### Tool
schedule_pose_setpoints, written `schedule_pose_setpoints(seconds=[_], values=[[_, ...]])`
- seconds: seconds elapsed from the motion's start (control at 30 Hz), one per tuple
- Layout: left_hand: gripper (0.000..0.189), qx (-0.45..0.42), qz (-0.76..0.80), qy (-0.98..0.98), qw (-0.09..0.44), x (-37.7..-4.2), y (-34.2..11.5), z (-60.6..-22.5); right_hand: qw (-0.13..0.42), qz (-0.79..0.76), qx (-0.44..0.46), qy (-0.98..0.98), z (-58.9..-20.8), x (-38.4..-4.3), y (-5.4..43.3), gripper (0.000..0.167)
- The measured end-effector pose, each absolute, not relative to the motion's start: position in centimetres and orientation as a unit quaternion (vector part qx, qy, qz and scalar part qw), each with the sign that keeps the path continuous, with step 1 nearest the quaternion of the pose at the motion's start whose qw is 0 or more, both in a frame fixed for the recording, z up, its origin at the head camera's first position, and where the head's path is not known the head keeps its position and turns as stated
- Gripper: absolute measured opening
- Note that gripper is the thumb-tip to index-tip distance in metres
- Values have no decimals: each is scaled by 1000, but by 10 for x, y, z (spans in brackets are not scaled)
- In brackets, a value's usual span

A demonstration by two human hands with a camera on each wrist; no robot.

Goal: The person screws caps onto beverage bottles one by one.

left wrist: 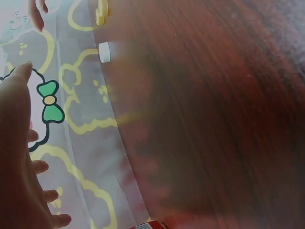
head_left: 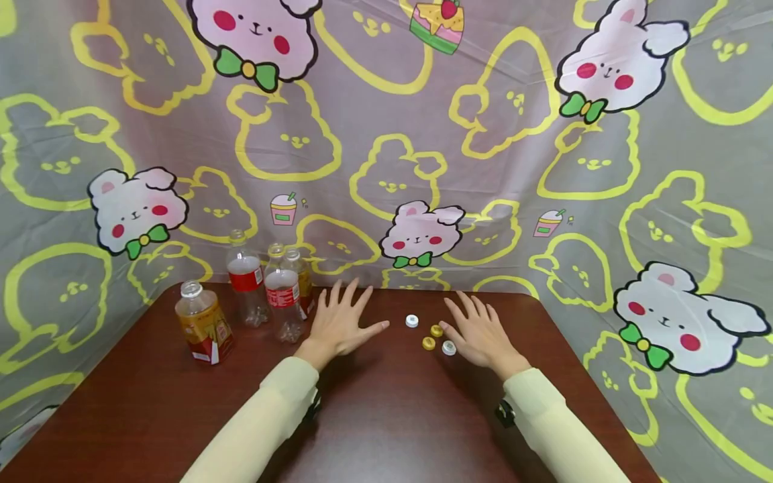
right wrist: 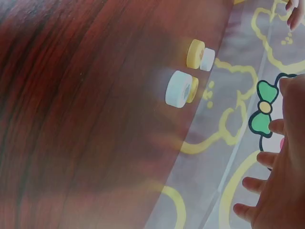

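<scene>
My left hand [head_left: 339,325] is spread with straight fingers above the table, just right of a group of uncapped plastic bottles. Nearest to it stands a clear bottle with a red label [head_left: 283,295]. My right hand [head_left: 481,333], its fingers also straight, hovers beside the loose bottle caps. Two are white, a far white cap [head_left: 412,320] and a near white cap [head_left: 449,347]. A yellow cap [head_left: 429,343] and another yellow cap [head_left: 437,331] lie between them. In the right wrist view the near white cap [right wrist: 178,89] partly hides a yellow one. Neither hand holds anything.
On the dark red-brown table [head_left: 386,416], a squat bottle with an orange-brown label [head_left: 205,323] stands at the left. Behind are a second red-labelled bottle [head_left: 246,278] and a partly hidden brown-labelled one [head_left: 304,285]. A cartoon-printed cloth [head_left: 513,221] hangs around the back and sides.
</scene>
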State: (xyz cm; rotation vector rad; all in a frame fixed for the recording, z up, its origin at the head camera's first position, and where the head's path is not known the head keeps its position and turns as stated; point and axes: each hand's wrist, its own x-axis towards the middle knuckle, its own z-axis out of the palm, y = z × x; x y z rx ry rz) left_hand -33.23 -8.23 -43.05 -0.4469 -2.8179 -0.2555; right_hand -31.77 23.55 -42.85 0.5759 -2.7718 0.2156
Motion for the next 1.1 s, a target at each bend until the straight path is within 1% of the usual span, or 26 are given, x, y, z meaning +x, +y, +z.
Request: schedule_pose_setpoints(seconds=[0.2,0.33,0.63,0.8,0.97,1.1], values=[[93,-159,-95,-968,169,-326,-86,-428,180,85,222,-955,-430,-317,237,61],[89,-163,-105,-960,203,-320,-89,-425,178,86,227,-954,-428,-315,236,62],[73,-206,-136,-918,310,-303,-102,-409,162,100,229,-955,-422,-311,238,63],[69,-209,-174,-890,366,-293,-115,-402,145,125,237,-953,-425,-309,241,64],[68,-194,-198,-872,404,-281,-132,-399,128,139,241,-952,-430,-307,244,65],[71,-182,-205,-864,422,-276,-146,-398,122,143,241,-952,-431,-308,245,66]])
